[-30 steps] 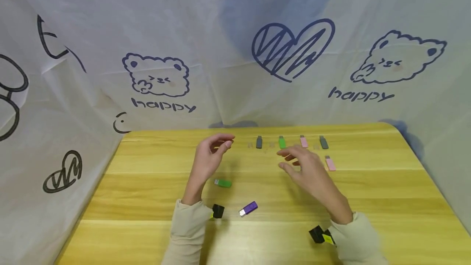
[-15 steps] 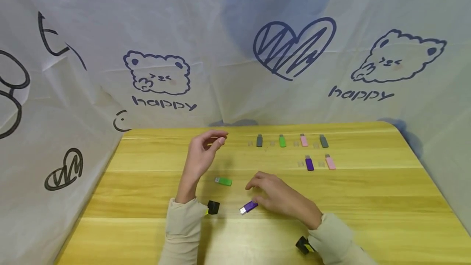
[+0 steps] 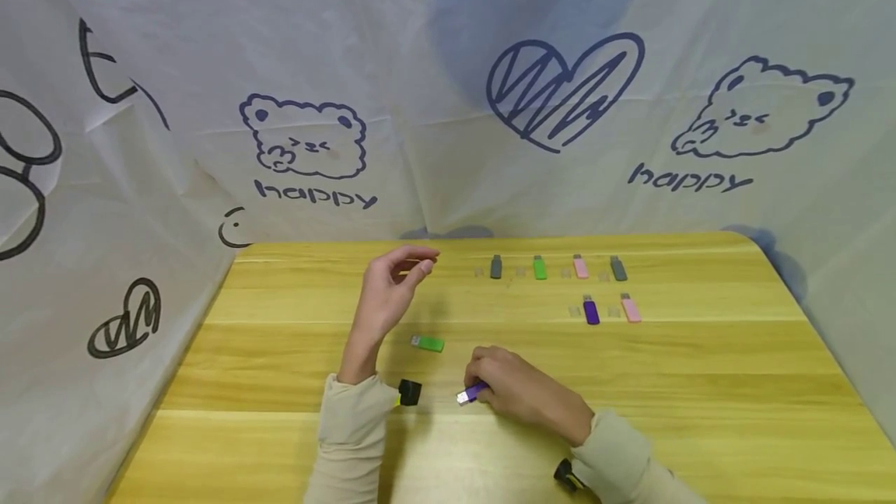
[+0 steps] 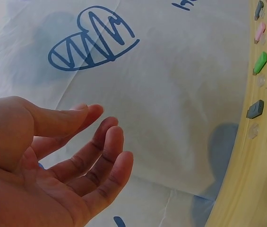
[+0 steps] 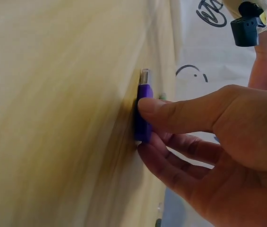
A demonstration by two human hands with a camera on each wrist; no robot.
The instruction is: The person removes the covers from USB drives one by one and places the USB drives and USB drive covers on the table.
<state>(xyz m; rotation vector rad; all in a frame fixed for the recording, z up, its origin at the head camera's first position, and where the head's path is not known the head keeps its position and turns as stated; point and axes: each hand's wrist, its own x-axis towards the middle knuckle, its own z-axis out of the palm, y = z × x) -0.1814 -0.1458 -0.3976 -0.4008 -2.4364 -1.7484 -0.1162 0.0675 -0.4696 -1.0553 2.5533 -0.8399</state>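
My right hand (image 3: 521, 387) pinches a purple USB stick (image 3: 472, 393) low over the front middle of the table; its metal plug points left. In the right wrist view the thumb lies across the purple USB stick (image 5: 142, 130), and the fingertips meet it from the other side. Whether the stick still touches the wood, I cannot tell. My left hand (image 3: 388, 290) hovers at the left with loosely bent fingers and nothing between them, as the left wrist view also shows. A green USB stick (image 3: 428, 344) lies between the two hands.
At the back right several USB sticks stand in rows, among them a grey one (image 3: 495, 267), a green one (image 3: 540, 267), a pink one (image 3: 631, 308) and a purple one (image 3: 591, 310). Small clear pieces (image 3: 575, 311) lie beside them. A printed cloth (image 3: 420, 99) hangs behind the table.
My right hand has come from the rows towards the front left and taken hold of the loose purple USB stick. That uncovers the purple stick in the second row. My left hand has shifted slightly left.
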